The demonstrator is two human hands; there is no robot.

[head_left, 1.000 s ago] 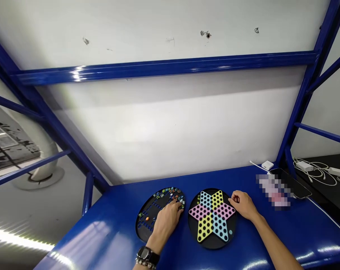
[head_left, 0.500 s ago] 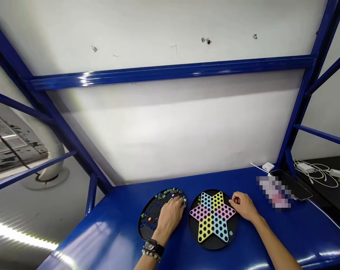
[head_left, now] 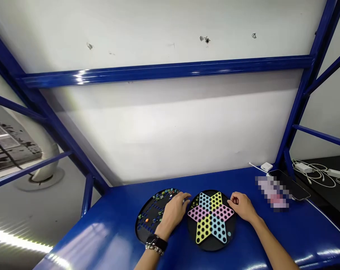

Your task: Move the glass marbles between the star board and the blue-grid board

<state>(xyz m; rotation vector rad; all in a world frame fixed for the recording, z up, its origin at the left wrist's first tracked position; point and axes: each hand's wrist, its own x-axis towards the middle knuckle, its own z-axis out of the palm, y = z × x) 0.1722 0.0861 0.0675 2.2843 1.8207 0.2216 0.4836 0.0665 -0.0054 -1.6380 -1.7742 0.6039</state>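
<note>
A round black tray [head_left: 147,225] lies on the blue table, with several coloured marbles [head_left: 165,194] along its far rim. Right of it lies a round black board [head_left: 211,240] bearing a six-pointed star in yellow, pink and light blue, full of holes. My left hand [head_left: 174,213] wears a watch and lies over the tray's right side. Its fingers are curled together at the gap between tray and board, and what they hold is hidden. My right hand [head_left: 241,206] sits at the board's right rim, fingers bent against the edge.
A dark phone [head_left: 293,185] and a white charger [head_left: 267,166] lie at the table's back right. More white chargers and cables [head_left: 313,170] lie on a black surface beyond. Blue frame beams cross overhead and at both sides. The table's left edge drops to the floor.
My left hand has drawn away from the marbles at the tray's far rim and moved right, toward the star board. My right hand has stayed at the board's rim.
</note>
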